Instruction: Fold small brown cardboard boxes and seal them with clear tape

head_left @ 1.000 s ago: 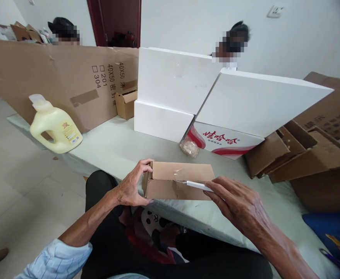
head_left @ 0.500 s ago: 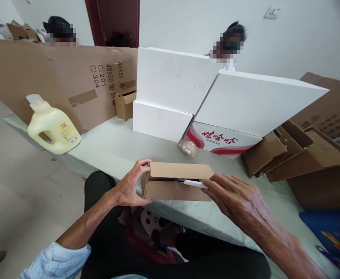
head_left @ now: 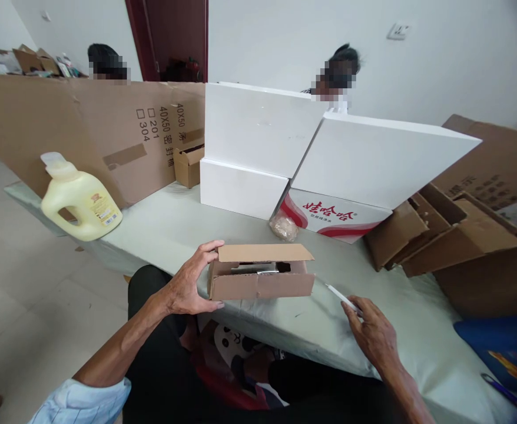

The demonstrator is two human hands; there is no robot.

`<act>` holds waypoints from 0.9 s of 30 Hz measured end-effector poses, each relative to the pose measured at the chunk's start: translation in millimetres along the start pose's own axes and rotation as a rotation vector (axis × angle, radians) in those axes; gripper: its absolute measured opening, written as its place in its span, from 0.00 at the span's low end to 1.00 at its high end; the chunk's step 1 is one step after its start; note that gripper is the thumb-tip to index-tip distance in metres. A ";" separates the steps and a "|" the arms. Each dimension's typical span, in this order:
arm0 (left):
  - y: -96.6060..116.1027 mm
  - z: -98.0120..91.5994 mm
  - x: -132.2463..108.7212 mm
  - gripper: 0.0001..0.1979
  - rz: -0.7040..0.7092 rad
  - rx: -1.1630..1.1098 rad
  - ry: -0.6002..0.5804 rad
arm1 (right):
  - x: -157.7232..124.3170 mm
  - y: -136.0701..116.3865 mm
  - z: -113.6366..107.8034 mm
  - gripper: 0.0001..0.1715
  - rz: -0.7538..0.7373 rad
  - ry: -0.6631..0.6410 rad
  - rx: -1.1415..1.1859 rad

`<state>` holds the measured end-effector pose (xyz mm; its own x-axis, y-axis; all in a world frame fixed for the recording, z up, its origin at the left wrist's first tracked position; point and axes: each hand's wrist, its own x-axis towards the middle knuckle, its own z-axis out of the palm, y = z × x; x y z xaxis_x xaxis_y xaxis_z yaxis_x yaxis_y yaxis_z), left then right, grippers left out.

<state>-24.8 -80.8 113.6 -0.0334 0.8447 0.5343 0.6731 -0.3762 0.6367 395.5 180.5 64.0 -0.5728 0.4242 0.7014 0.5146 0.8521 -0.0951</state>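
Observation:
A small brown cardboard box (head_left: 285, 286) sits near the table's front edge, its long top flaps parted. Through the gap shows a silvery, shiny item (head_left: 256, 269), mostly hidden inside. My left hand (head_left: 192, 280) clasps the box's left end, thumb at the near side and fingers at the far side. To the right of the box, apart from it, my right hand (head_left: 373, 330) pinches a slim white pen-shaped cutter (head_left: 343, 299) whose thin tip points toward the box.
White boxes (head_left: 245, 185) and a red-and-white carton (head_left: 335, 215) stand across the table, with a clear-wrapped bundle (head_left: 284, 228) before them. A yellow jug (head_left: 82, 203) is at left, open cardboard boxes (head_left: 457, 235) at right. Two people (head_left: 335, 70) are beyond the boxes.
My right hand has drawn the cutter away from the box's top seam, to the right and nearer me. The flaps are now wider apart, exposing the silvery item.

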 end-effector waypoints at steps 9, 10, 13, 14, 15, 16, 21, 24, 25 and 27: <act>5.1 -2.7 6.9 0.55 -0.031 0.025 -0.017 | 70.8 -80.0 -27.5 0.09 0.029 0.098 0.224; 6.5 -2.5 7.8 0.55 -0.033 0.031 -0.022 | 86.9 -98.2 -36.1 0.09 -0.038 0.065 0.257; 10.3 -2.2 10.0 0.57 -0.039 0.048 -0.035 | 124.0 -140.0 -47.9 0.13 -0.223 -0.118 0.261; 11.1 -2.2 10.3 0.57 -0.040 0.050 -0.037 | 131.6 -148.2 -46.8 0.15 -0.262 -0.164 0.220; 11.7 -2.1 10.5 0.58 -0.040 0.053 -0.038 | 137.0 -153.7 -43.8 0.16 -0.289 -0.203 0.175; 12.1 -2.0 10.5 0.59 -0.039 0.055 -0.040 | 140.8 -157.1 -39.9 0.18 -0.305 -0.234 0.136; 12.9 -0.3 10.0 0.61 -0.039 0.064 -0.041 | 147.4 -161.6 -25.6 0.20 -0.300 -0.354 0.165; 13.0 1.5 10.6 0.61 -0.044 0.060 -0.046 | 147.2 -164.8 -23.7 0.24 -0.265 -0.420 0.244; 12.8 1.9 11.0 0.61 -0.044 0.059 -0.049 | 146.4 -165.9 -23.0 0.25 -0.244 -0.426 0.275; 12.2 2.5 12.0 0.59 -0.038 0.056 -0.050 | 143.6 -167.8 -21.0 0.26 -0.185 -0.403 0.356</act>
<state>-15.1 -74.3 126.3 -0.0241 0.8765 0.4808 0.7126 -0.3222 0.6232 240.4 92.0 195.6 -0.8670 0.2820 0.4108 0.1759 0.9446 -0.2771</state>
